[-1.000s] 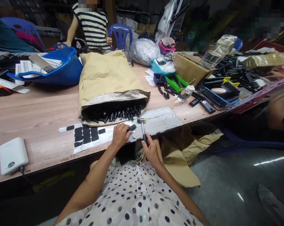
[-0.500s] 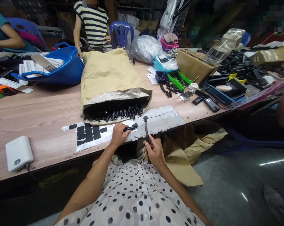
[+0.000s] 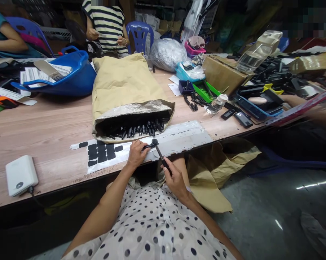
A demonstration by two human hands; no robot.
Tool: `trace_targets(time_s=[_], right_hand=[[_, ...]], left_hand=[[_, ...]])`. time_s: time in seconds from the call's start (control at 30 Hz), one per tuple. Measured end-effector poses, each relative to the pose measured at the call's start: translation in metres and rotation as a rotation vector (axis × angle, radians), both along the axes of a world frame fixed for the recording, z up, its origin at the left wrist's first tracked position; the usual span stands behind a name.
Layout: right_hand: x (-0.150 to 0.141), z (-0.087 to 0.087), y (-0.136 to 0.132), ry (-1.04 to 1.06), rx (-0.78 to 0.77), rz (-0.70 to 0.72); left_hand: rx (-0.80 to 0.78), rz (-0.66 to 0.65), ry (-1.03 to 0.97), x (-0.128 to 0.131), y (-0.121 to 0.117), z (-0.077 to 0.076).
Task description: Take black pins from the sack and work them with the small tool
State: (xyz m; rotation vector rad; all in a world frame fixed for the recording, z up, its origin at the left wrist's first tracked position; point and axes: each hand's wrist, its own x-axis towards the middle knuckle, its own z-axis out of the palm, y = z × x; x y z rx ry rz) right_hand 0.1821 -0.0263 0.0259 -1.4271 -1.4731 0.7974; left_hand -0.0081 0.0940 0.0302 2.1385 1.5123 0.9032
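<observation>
My left hand is closed on a slim black part at the table's front edge, over a grey cardboard strip. In my right hand is a ratchet wrench with a dark handle, a metal shaft and a round head. Its head lies over the far end of the black part; whether they touch I cannot tell. To the left of my left hand lies a white sheet with black rounded stickers. Behind the hands, an open paper sack holds many black pen-like parts.
A white power bank with a cable lies at left. Behind it stands a blue basket of small boxes. At right are a green tray, a small bottle and a blue tray. A person in stripes stands opposite.
My right hand has tilted the ratchet wrench left, bringing its head onto or over the black part. My left hand stays in place. The person opposite has raised a hand; another person's arm shows at right.
</observation>
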Motion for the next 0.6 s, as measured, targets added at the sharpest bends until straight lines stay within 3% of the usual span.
trace_targets(time_s=[0.37,0.6], right_hand=[[-0.006,0.006,-0.001,0.036,-0.023,0.029],[-0.01,-0.001,-0.002,0.067,-0.044,0.048]], left_hand=[[-0.014,0.0,-0.017,0.003,-0.001,0.002],[-0.047,0.011,-0.022,0.003,-0.002,0.005]])
